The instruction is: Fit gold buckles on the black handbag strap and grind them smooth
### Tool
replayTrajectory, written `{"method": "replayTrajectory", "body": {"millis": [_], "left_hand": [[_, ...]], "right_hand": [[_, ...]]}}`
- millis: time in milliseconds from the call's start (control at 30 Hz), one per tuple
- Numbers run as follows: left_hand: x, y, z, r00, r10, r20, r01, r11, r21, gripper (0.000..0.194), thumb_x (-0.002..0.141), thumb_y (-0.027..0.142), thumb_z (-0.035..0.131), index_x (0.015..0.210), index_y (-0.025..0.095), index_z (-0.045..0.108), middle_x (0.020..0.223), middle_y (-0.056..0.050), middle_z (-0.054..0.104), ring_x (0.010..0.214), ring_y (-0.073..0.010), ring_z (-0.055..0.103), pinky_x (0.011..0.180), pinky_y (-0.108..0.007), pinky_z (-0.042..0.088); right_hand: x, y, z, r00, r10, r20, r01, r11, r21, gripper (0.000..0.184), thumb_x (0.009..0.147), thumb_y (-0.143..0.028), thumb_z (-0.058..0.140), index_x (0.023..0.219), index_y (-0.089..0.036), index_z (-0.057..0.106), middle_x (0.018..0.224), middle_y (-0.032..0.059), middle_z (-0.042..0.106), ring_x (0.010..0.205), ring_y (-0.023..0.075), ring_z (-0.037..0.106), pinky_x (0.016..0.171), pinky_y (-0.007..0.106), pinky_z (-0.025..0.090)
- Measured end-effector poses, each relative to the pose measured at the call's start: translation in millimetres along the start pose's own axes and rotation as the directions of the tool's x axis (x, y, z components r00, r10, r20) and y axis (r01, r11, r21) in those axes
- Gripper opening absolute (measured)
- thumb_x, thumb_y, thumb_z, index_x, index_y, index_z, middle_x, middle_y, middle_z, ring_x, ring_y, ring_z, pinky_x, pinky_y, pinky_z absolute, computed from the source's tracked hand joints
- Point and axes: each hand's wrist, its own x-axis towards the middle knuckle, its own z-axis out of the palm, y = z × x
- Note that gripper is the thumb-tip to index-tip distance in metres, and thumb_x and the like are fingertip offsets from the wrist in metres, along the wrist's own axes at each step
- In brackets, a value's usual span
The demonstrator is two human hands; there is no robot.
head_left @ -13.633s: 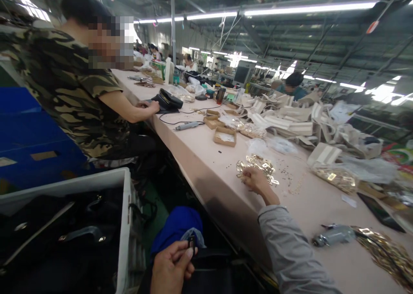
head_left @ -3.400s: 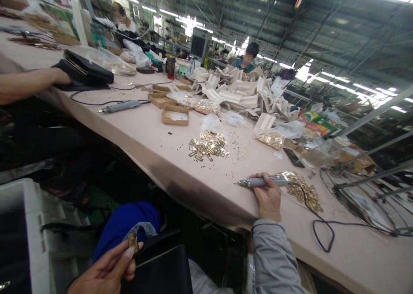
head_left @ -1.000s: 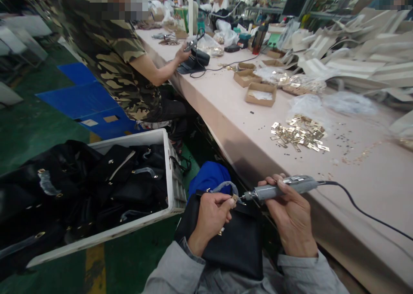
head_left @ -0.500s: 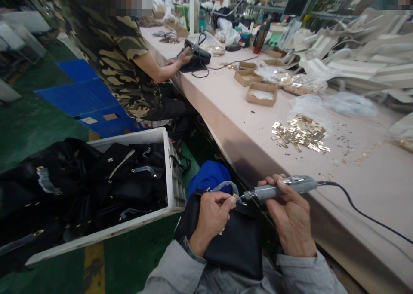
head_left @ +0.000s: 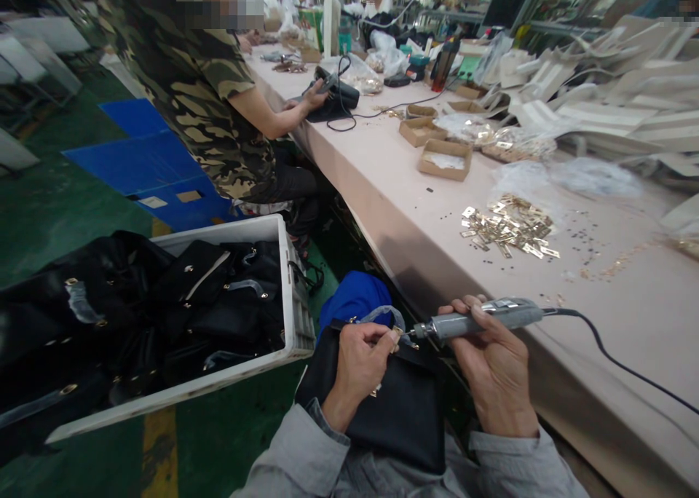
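My right hand [head_left: 494, 370] is closed around a grey electric screwdriver [head_left: 486, 319], its tip pointing left and its black cord trailing off to the right. Between thumb and forefinger, my left hand [head_left: 363, 360] pinches a small gold metal plate [head_left: 397, 332]. The screwdriver's tip is at this plate; whether they touch is too small to tell. Under my left hand a black handbag [head_left: 404, 418] rests on my lap. Its handle [head_left: 385, 312], wrapped in clear plastic, arches up behind the fingers, and part of the bag's front is hidden by the hand.
Left of me stands a white crate [head_left: 281, 287] full of black bags [head_left: 218, 294]. On the table [head_left: 382, 185] to the right lie a pile of gold plates [head_left: 513, 225], scattered small screws and cardboard boxes [head_left: 445, 159]. A co-worker [head_left: 202, 97] in camouflage stands at the table's far side edge.
Almost nothing differs. The view has shifted very slightly, while both hands keep the same hold on the plate and the screwdriver.
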Motion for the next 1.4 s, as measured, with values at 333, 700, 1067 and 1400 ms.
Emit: {"method": "replayTrajectory", "body": {"millis": [333, 700, 1067, 1400], "left_hand": [[0.8, 3.2, -1.5, 1.0, 0.013, -0.01, -0.013, 1.0, 0.014, 0.023, 0.084, 0.028, 0.069, 0.066, 0.016, 0.079, 0.063, -0.003, 0.075, 0.057, -0.0141, 0.063, 0.056, -0.022, 0.044], [0.8, -1.0, -0.7, 1.0, 0.001, -0.016, 0.0, 1.0, 0.021, 0.023, 0.083, 0.029, 0.068, 0.068, 0.016, 0.079, 0.063, -0.004, 0.076, 0.052, -0.0136, 0.061, 0.051, -0.022, 0.042], [-1.7, 3.9, -1.6, 1.0, -0.023, -0.008, 0.023, 0.999, 0.03, 0.025, 0.084, 0.03, 0.068, 0.066, 0.016, 0.079, 0.041, 0.001, 0.059, 0.042, -0.0133, 0.053, 0.047, -0.023, 0.039], [-1.5, 5.1, -1.7, 1.0, 0.003, -0.012, -0.003, 1.0, 0.031, 0.024, 0.083, 0.028, 0.068, 0.065, 0.015, 0.079, 0.056, -0.003, 0.07, 0.05, -0.0133, 0.059, 0.051, -0.022, 0.041]], "right_hand": [[-3.9, 0.1, 0.7, 0.999, -0.012, 0.049, 0.012, 1.0, -0.007, 0.039, 0.069, -0.007, 0.081, 0.101, -0.022, 0.065, 0.098, -0.0037, 0.063, 0.091, 0.014, 0.063, 0.091, 0.041, 0.06], [-5.6, 1.3, 3.9, 0.998, -0.032, 0.055, 0.033, 0.999, -0.021, 0.038, 0.07, -0.008, 0.082, 0.1, -0.022, 0.065, 0.098, -0.0037, 0.063, 0.092, 0.0139, 0.063, 0.092, 0.041, 0.06], [-4.2, 0.7, 5.7, 1.0, -0.021, -0.002, 0.021, 1.0, -0.008, 0.039, 0.066, -0.007, 0.082, 0.099, -0.02, 0.065, 0.098, -0.0029, 0.064, 0.09, 0.0141, 0.064, 0.091, 0.039, 0.06], [-7.2, 2.2, 6.1, 0.999, -0.03, 0.02, 0.03, 1.0, -0.002, 0.036, 0.068, -0.007, 0.082, 0.098, -0.021, 0.066, 0.098, -0.0032, 0.064, 0.092, 0.0136, 0.063, 0.092, 0.039, 0.06]]}}
